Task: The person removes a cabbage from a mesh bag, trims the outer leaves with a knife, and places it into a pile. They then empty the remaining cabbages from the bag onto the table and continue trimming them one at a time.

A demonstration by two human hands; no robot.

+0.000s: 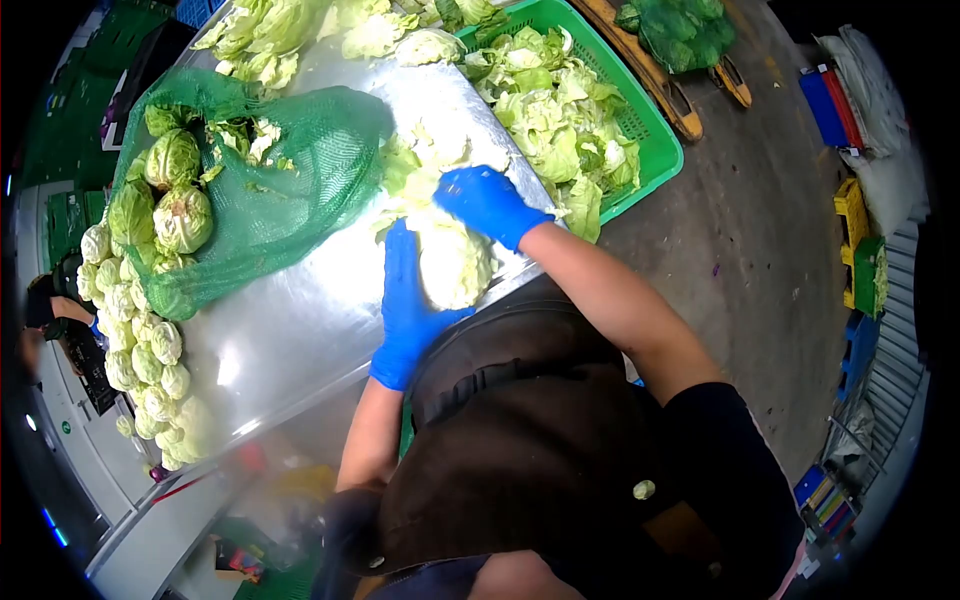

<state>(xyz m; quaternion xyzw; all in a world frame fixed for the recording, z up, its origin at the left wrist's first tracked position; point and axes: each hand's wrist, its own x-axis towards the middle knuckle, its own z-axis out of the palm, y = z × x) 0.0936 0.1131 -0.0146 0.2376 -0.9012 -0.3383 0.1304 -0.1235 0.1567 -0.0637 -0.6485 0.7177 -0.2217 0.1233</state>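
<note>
A pale green cabbage (458, 265) lies at the near edge of the metal table, between my two blue-gloved hands. My left hand (405, 315) holds its left side, fingers straight and thumb bent round the near end. Over the far end curls my right hand (488, 205), its fingers closed at the outer leaves; the fingertips are partly hidden and blurred. Loose leaves (400, 168) lie just beyond the cabbage. Left of them spreads a green net sack (310, 165) with several untrimmed cabbages (183, 218) inside.
Trimmed cabbages (145, 340) are heaped along the left side of the metal table (270, 320). At the right edge stands a green crate (655, 150) full of leaves (560, 125). A filled net sack (685, 30) rests by a pallet truck (660, 85). Another person's arm (72, 308) shows far left.
</note>
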